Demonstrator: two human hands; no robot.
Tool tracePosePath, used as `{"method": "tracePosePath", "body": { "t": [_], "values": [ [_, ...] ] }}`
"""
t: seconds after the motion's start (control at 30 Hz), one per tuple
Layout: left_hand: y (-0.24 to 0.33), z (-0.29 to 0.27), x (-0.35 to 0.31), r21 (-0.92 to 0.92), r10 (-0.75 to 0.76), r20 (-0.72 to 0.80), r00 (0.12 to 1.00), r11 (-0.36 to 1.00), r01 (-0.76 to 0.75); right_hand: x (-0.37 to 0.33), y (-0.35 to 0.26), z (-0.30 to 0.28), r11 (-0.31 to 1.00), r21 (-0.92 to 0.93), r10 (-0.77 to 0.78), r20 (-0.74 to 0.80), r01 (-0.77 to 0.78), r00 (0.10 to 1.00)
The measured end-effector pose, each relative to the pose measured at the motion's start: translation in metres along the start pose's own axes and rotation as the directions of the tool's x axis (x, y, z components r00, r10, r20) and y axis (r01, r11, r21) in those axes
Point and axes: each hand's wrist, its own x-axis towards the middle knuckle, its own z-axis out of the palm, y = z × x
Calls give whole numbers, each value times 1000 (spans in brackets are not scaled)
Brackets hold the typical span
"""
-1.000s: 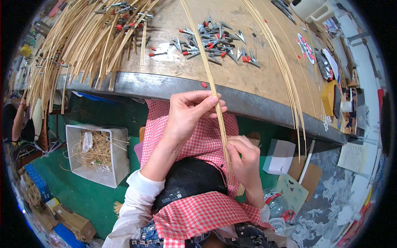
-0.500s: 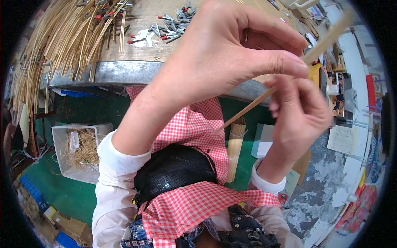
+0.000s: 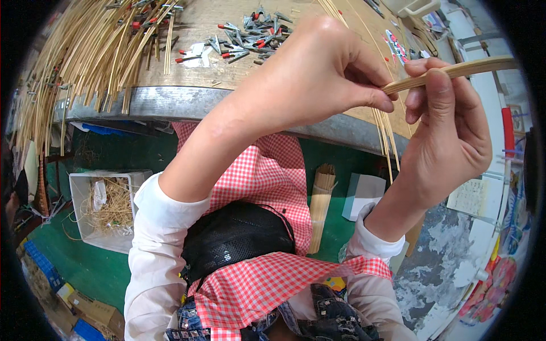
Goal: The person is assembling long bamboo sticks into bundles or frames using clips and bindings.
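Observation:
A small bundle of thin, pale bamboo-like strips point(image 3: 483, 66) is held up at the right, above the table's front edge. My left hand point(image 3: 335, 71) is closed, pinching the bundle's left end between thumb and fingers. Close beside it, my right hand point(image 3: 449, 125) grips the same strips with its thumb in front and fingers behind. From there the strips run nearly level toward the right rim of the view. Below my fingers, several loose thin strips point(image 3: 382, 131) overhang the table edge.
Small metal spring clamps point(image 3: 250, 37), some red-tipped, lie in a pile on the wooden table point(image 3: 190, 77). Many long strips point(image 3: 96, 51) spread over its left side. Beneath are a white bin point(image 3: 108, 242) of scraps, a tied strip bundle point(image 3: 322, 216) and a white box point(image 3: 364, 190).
The strip bundle has swung from a steep slant to nearly level. My right hand has moved right and up; my left fingertips have shifted slightly left and down.

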Motion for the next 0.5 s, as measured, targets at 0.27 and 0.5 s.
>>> {"method": "tracePosePath", "body": {
  "t": [0.27, 0.5],
  "values": [
    [-26, 8, -17, 2, -35, -38, 999, 999, 35, -23, 12, 1, 990, -35, 140, 74, -138, 987],
    [-22, 3, -12, 68, -135, -2, 991, 988, 135, -17, 26, -4, 980, 78, 177, 105, -186, 979]
  ]
}}
